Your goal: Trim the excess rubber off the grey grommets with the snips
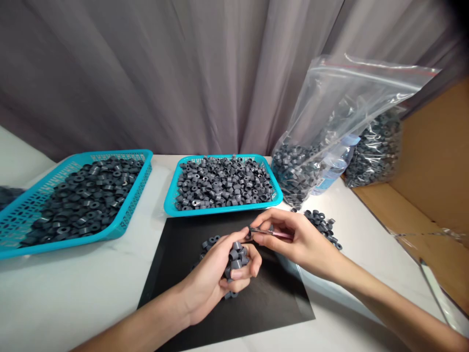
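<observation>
Grey rings [236, 264] lie bunched in the left hand [214, 269], which also appears to pinch one at its fingertips, above the black mat [264, 298]. Right hand [298, 237] grips a slim tool [282, 235], tip at that ring. Advisable: hold the ring steady; keep the tip clear of the thumb. Bottle [335, 161] label: blue, illegible. No brand can be read.
</observation>
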Tool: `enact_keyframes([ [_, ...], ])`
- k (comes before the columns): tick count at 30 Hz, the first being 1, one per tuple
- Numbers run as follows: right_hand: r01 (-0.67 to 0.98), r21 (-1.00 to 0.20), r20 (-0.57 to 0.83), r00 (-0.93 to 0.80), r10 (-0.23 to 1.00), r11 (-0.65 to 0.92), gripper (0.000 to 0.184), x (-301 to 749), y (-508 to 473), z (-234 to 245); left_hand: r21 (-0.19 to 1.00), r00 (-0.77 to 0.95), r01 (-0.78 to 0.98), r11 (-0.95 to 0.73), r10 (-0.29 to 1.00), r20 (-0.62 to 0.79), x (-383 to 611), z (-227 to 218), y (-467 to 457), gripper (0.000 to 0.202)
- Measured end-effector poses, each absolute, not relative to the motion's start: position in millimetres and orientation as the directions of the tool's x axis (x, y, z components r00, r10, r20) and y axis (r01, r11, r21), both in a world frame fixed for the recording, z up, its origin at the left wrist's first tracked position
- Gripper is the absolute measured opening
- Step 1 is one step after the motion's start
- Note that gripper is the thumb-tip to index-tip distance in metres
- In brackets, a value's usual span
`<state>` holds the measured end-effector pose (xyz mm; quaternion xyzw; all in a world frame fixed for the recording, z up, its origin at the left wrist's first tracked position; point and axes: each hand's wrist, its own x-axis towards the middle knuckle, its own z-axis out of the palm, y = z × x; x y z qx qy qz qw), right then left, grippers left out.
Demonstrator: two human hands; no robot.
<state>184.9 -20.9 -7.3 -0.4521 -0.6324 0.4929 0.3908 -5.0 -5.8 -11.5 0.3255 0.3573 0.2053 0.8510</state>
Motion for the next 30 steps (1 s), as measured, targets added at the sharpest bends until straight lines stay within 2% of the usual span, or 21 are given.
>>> enact_keyframes([
  [7,0.172,-0.981,0.044,-0.260,0.965,0.091,0.021,179,-19,-13,0.723,0.665,-0.106,0.683,0.589,-0.459,-5,-12,-8,0.058],
  [11,0.147,-0.986,0.042,-0.250,0.967,0.081,0.030,179,-17,-12,0.727,0.660,-0.074,0.683,0.579,-0.478,-4,-8,-8,0.060],
  [16,0.185,-0.978,0.042,-0.255,0.966,0.091,0.031,178,-17,-16,0.723,0.650,-0.063,0.688,0.578,-0.493,-4,-11,-7,0.060],
  [23,0.267,-0.960,0.037,-0.196,0.980,0.090,0.025,179,-18,-23,0.776,0.533,-0.150,0.613,0.711,-0.458,-4,-7,-6,0.034],
  [27,0.254,-0.964,0.027,-0.192,0.981,0.076,0.030,181,-16,-24,0.821,0.554,-0.075,0.566,0.708,-0.438,-3,-3,-7,0.025],
  [30,0.182,-0.981,0.030,-0.195,0.980,0.066,0.033,182,-14,-21,0.807,0.560,-0.086,0.584,0.698,-0.445,-3,-3,-7,0.023],
])
